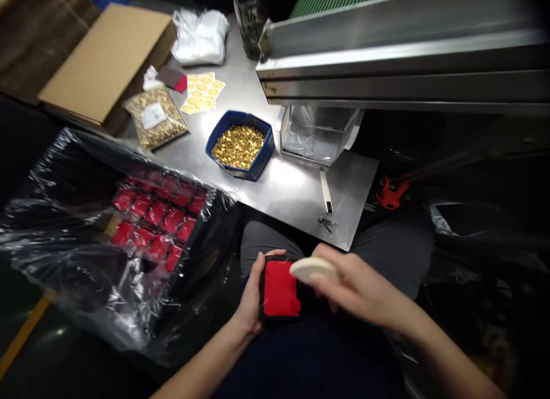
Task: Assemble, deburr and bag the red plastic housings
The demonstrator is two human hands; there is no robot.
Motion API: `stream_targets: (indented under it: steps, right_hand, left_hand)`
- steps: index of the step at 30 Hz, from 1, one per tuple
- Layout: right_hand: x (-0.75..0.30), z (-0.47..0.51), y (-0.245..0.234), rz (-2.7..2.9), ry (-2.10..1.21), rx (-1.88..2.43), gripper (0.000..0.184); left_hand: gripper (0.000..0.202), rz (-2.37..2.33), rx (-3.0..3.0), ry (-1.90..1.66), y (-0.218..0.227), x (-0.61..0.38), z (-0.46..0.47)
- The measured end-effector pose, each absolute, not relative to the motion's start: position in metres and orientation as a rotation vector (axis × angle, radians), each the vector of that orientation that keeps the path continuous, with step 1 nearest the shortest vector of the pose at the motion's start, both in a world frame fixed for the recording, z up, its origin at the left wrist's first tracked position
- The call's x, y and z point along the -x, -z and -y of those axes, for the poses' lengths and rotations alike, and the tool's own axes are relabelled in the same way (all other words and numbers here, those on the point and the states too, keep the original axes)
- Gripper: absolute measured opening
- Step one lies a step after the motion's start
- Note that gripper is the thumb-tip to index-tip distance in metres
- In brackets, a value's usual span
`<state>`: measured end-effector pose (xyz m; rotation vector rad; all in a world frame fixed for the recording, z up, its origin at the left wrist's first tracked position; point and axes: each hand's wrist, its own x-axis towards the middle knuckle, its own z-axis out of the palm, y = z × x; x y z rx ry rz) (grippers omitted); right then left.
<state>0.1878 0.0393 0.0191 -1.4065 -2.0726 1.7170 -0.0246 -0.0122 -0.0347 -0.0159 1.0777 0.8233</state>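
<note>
In my lap, my left hand is closed around the side of a small black box with a red face. The red face points up at me. My right hand pinches a pale, round, flat pad, whose edge is just over the box's upper right corner. Whether the pad touches the box I cannot tell. To the left, several similar red-faced boxes lie in rows inside a container lined with clear plastic.
On the metal table are a blue bin of small gold pieces, a bag of gold pieces, yellow stickers, a clear tray and a white-handled knife. A conveyor's metal frame overhangs the right. Cardboard stands back left.
</note>
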Motion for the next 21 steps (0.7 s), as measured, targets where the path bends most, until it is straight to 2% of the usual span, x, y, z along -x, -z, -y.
stream_targets:
  steps: [1, 3, 6, 10, 13, 21]
  right_hand:
    - [-0.192, -0.054, -0.011, 2.020, -1.637, 1.474, 0.027]
    - [-0.195, -0.085, 0.012, 2.059, -1.272, 1.693, 0.030]
    - [-0.179, -0.133, 0.047, 2.068, -0.858, 1.884, 0.028]
    - [-0.142, -0.182, 0.067, 2.113, -0.575, 1.904, 0.020]
    - [-0.129, -0.191, 0.066, 2.163, -0.380, 1.882, 0.022]
    - [-0.205, -0.103, 0.065, 1.939, -0.103, 1.996, 0.035]
  left_hand:
    - [0.053, -1.096, -0.006, -0.944, 0.037, 0.029, 0.012]
    - [0.054, -1.137, -0.071, -1.154, 0.044, 0.039, 0.008]
    - [0.053, -1.180, -0.146, -1.371, 0.054, 0.054, -0.005]
    - [0.056, -1.197, -0.039, -1.504, 0.056, 0.065, -0.024]
    - [0.057, -1.182, 0.050, -1.537, 0.055, 0.065, -0.031]
    - [0.055, -1.055, -0.007, -1.557, 0.067, 0.058, -0.032]
